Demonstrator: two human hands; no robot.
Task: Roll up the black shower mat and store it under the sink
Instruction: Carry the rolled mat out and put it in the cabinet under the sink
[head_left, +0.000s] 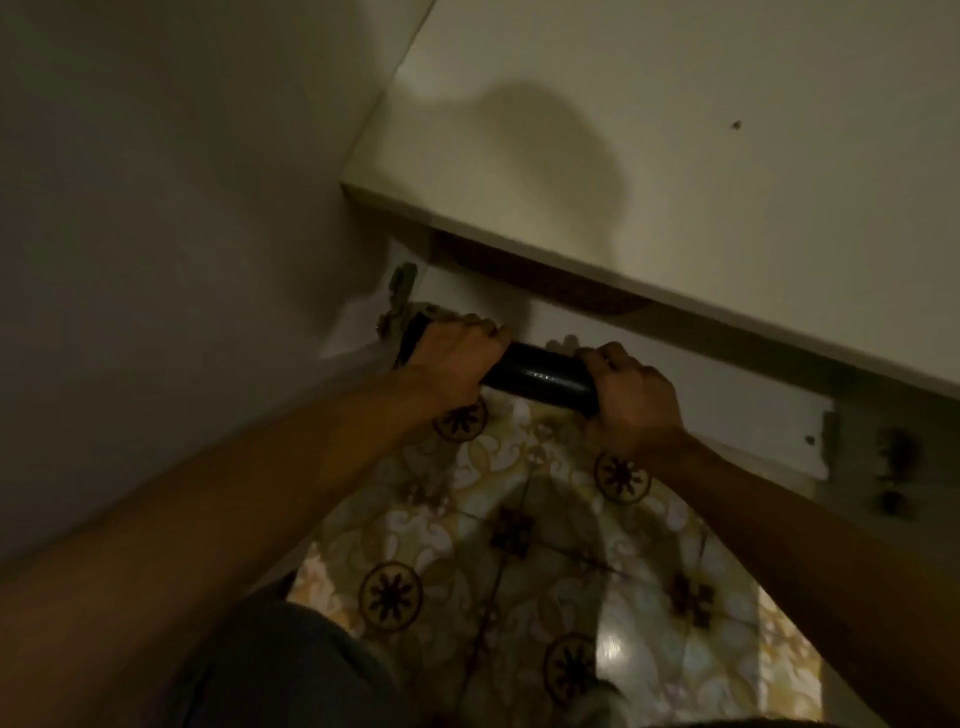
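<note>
The black shower mat (540, 378) is rolled into a tight glossy tube and held level above the patterned floor, just in front of the space below the pale counter (649, 171). My left hand (452, 358) grips its left end and my right hand (631, 402) grips its right end. Both ends of the roll are hidden by my fingers. The sink itself is not visible from here.
A white panel (727, 400) runs below the counter edge. A metal hinge (402, 296) sits at the left corner by the grey wall (182, 234). Patterned floor tiles (519, 519) spread beneath my arms, and my knee (291, 670) is at the bottom.
</note>
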